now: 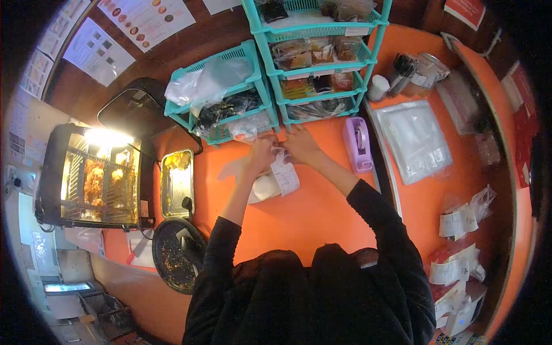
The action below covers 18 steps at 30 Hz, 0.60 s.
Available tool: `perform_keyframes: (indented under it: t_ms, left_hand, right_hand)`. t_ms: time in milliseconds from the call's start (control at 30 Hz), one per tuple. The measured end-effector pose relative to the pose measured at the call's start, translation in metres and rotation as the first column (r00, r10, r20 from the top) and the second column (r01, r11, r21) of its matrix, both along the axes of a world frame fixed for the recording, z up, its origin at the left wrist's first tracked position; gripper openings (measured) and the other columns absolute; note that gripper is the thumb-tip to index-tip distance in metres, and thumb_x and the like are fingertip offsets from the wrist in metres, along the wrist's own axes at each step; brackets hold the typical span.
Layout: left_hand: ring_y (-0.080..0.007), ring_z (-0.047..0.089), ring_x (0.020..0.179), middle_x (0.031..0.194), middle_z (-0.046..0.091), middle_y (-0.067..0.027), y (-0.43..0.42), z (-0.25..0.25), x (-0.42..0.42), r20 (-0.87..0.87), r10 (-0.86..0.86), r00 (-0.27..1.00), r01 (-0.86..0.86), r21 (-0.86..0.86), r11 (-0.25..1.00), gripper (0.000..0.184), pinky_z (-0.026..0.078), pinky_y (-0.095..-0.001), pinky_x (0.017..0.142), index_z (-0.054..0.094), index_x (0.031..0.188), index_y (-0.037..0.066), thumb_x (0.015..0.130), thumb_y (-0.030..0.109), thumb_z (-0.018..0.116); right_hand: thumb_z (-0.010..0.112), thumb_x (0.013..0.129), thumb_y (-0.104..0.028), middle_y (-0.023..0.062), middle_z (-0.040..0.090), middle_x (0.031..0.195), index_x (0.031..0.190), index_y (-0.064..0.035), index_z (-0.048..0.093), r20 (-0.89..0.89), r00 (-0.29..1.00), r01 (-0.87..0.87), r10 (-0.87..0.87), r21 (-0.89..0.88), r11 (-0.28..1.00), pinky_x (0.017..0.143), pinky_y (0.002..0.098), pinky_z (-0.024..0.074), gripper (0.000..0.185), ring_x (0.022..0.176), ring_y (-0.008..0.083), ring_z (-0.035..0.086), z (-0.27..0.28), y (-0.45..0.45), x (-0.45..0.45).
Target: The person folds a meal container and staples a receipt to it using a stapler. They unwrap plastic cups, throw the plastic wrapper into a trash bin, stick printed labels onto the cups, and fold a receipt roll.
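Meeting over the printed slip, the left hand and right hand pinch the bunched top of a white bag — fingers closed on it — on the orange counter, just before the teal racks.

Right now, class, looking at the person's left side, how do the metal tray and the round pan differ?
The metal tray is rectangular; the round pan is circular. The metal tray is silvery, the round pan black. The metal tray holds yellowish bits, the round pan brown crumbs. Both have raised rims.
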<state>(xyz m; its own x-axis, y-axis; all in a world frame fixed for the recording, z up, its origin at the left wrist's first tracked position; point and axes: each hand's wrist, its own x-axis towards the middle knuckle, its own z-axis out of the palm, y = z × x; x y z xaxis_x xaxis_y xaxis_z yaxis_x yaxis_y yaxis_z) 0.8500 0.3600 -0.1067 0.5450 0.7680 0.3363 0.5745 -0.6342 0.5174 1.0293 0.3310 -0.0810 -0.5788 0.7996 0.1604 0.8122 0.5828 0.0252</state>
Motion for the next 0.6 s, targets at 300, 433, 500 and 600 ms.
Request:
perform_keyframes:
  t_ms: [300, 433, 500, 600]
  left_hand:
    - [-0.0353, 0.061, 0.085, 0.085, 0.060, -0.0150, 0.004, 0.001, -0.005, 0.018, -0.012, 1.000, 0.013, -0.032, 0.999, 0.031, 0.048, -0.0409, 0.068, 0.054, 0.082, 0.002, 0.061, 0.006, 0.076]
    - [-0.0381, 0.058, 0.099, 0.105, 0.060, -0.0144, -0.006, 0.021, -0.002, -0.296, 0.100, 0.950, -0.138, -0.111, 0.984, 0.072, 0.047, -0.0466, 0.081, 0.050, 0.113, 0.009, 0.051, 0.022, 0.084]
    - [-0.0390, 0.057, 0.103, 0.110, 0.059, -0.0149, -0.009, 0.020, 0.008, -0.320, 0.087, 0.943, -0.114, -0.067, 0.991, 0.082, 0.044, -0.0485, 0.086, 0.046, 0.120, 0.010, 0.049, 0.025, 0.084]
    - [-0.0386, 0.056, 0.106, 0.115, 0.058, -0.0162, -0.007, 0.011, 0.019, -0.393, 0.085, 0.916, -0.097, -0.009, 0.995, 0.087, 0.040, -0.0505, 0.093, 0.044, 0.125, 0.011, 0.050, 0.030, 0.083]
  right_hand:
    - [0.080, 0.060, -0.041, 0.0088, 0.068, 0.089, 0.084, -0.0104, 0.073, 0.001, 1.000, -0.005, 0.005, -0.126, 0.992, 0.097, 0.0393, 0.0362, 0.040, 0.107, 0.0232, 0.056, -0.019, 0.018, -0.009]
    - [0.078, 0.060, -0.035, 0.0090, 0.069, 0.089, 0.084, -0.0080, 0.072, 0.022, 0.999, -0.041, 0.044, -0.132, 0.990, 0.098, 0.0389, 0.0368, 0.036, 0.102, 0.0250, 0.060, -0.010, 0.017, -0.005]
    - [0.076, 0.060, -0.033, 0.0096, 0.069, 0.090, 0.082, -0.0080, 0.072, -0.045, 0.997, -0.073, 0.068, -0.117, 0.990, 0.098, 0.0393, 0.0372, 0.033, 0.100, 0.0263, 0.061, -0.024, 0.022, -0.006]
    - [0.073, 0.059, -0.028, 0.0106, 0.069, 0.088, 0.078, -0.0091, 0.071, -0.210, 0.962, -0.160, 0.177, 0.094, 0.983, 0.097, 0.0399, 0.0387, 0.027, 0.094, 0.0275, 0.063, -0.034, 0.024, -0.005]
